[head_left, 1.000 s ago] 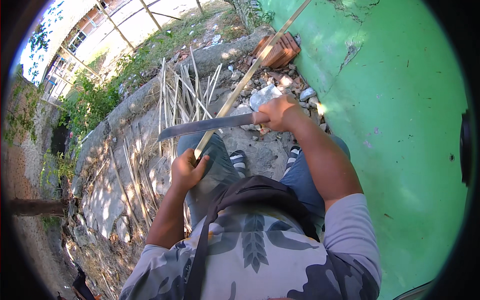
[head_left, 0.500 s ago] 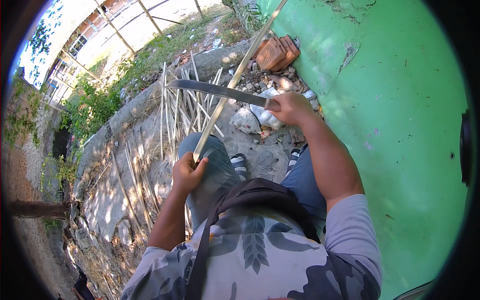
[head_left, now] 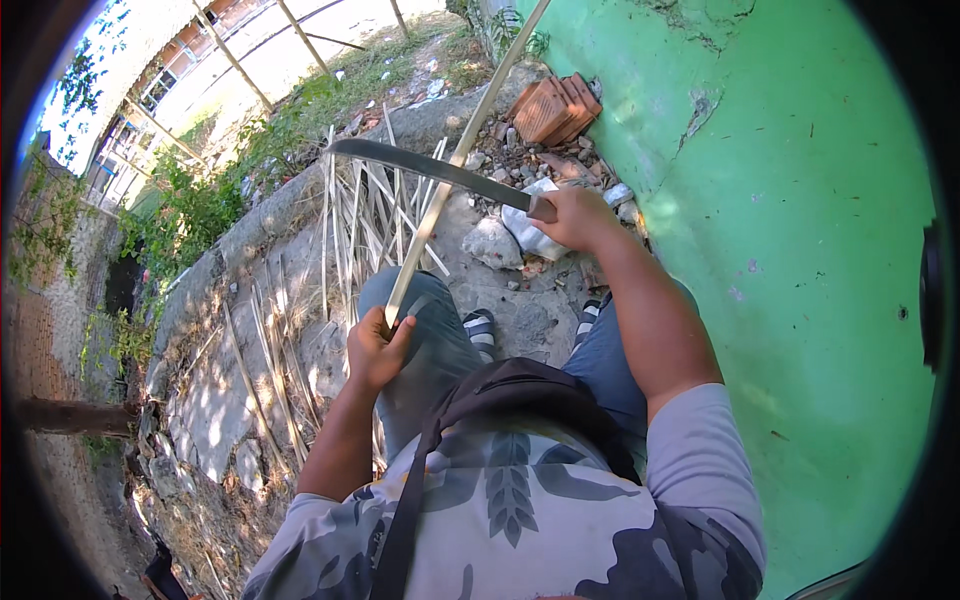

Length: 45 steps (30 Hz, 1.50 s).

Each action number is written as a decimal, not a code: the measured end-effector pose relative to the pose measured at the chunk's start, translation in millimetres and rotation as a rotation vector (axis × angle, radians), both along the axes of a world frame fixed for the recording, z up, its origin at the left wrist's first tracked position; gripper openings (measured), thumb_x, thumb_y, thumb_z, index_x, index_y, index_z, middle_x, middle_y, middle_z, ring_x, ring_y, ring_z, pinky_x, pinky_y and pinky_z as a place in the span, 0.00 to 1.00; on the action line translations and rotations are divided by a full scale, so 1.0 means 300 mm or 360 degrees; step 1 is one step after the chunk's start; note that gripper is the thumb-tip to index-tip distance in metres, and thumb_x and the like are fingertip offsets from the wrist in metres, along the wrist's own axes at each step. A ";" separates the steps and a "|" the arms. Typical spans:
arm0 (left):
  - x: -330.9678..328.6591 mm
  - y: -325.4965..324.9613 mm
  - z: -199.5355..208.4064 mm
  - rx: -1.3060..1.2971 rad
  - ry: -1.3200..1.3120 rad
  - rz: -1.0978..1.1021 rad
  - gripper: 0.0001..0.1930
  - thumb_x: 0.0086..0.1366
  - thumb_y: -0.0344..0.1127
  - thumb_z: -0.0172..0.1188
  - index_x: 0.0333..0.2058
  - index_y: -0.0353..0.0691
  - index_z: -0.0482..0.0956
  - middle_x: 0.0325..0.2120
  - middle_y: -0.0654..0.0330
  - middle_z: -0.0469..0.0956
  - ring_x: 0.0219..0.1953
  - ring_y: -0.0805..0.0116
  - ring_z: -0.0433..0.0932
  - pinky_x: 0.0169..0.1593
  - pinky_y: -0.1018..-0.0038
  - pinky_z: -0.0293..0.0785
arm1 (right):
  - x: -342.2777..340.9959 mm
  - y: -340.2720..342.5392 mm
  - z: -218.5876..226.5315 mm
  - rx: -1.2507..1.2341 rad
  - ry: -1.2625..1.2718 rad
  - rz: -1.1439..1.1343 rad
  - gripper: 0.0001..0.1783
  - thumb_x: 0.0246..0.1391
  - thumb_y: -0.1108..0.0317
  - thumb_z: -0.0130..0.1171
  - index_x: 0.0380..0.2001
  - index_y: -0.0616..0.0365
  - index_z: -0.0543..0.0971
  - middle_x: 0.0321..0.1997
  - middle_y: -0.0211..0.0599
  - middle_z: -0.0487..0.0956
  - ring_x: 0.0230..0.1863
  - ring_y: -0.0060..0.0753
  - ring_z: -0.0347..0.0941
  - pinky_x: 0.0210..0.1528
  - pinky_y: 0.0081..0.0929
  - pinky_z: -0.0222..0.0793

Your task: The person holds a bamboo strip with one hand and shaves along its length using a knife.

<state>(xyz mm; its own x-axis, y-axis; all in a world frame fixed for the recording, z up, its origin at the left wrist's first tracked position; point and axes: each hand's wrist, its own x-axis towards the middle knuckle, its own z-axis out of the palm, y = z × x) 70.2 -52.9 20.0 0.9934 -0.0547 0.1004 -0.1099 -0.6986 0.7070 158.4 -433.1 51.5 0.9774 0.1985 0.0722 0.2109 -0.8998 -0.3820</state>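
Observation:
My left hand [head_left: 378,347] is closed around the near end of a long pale strip [head_left: 424,232], which looks like split bamboo, above my left knee. The strip slants up and away to the right, past the top of the picture. In my right hand [head_left: 578,218] is the handle of a machete [head_left: 440,170]. Its dark, slightly curved blade points left and crosses over the strip, partly covering it; whether the edge bites into it I cannot tell. Several similar pale strips [head_left: 365,215] lie in a loose heap beyond my left knee.
Reddish clay tiles or blocks [head_left: 553,108] are stacked against a green wall [head_left: 790,250] on the right. Rubble and a large stone [head_left: 492,243] lie before my feet. More thin strips [head_left: 275,360] lie left of my leg, inside a low stone ledge [head_left: 265,222].
The machete and right hand have shifted only slightly, the blade now tilting a little more downward toward the handle. The strip's far end has swung a little to the left.

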 end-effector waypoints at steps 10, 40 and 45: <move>-0.005 -0.005 0.029 0.0158 -0.0035 -0.0027 0.18 0.60 0.45 0.72 0.27 0.36 0.76 0.14 0.58 0.72 0.16 0.68 0.69 0.23 0.69 0.66 | -0.056 0.103 0.033 -0.0179 -0.0105 0.0223 0.10 0.44 0.57 0.67 0.29 0.46 0.81 0.28 0.40 0.83 0.35 0.51 0.82 0.41 0.49 0.77; -0.008 -0.015 0.025 0.0138 -0.0044 -0.0013 0.18 0.61 0.44 0.72 0.26 0.38 0.75 0.14 0.60 0.72 0.17 0.68 0.69 0.24 0.68 0.66 | -0.002 -0.040 -0.008 0.0273 -0.0013 -0.0097 0.16 0.50 0.51 0.69 0.34 0.51 0.84 0.32 0.44 0.84 0.36 0.52 0.81 0.40 0.45 0.75; -0.004 -0.023 0.045 0.0201 -0.0074 -0.0055 0.18 0.61 0.43 0.72 0.24 0.37 0.74 0.14 0.57 0.71 0.16 0.66 0.69 0.23 0.67 0.66 | -0.031 0.002 0.023 0.0000 0.0085 -0.0080 0.15 0.51 0.52 0.68 0.37 0.46 0.84 0.35 0.40 0.85 0.40 0.49 0.82 0.43 0.45 0.76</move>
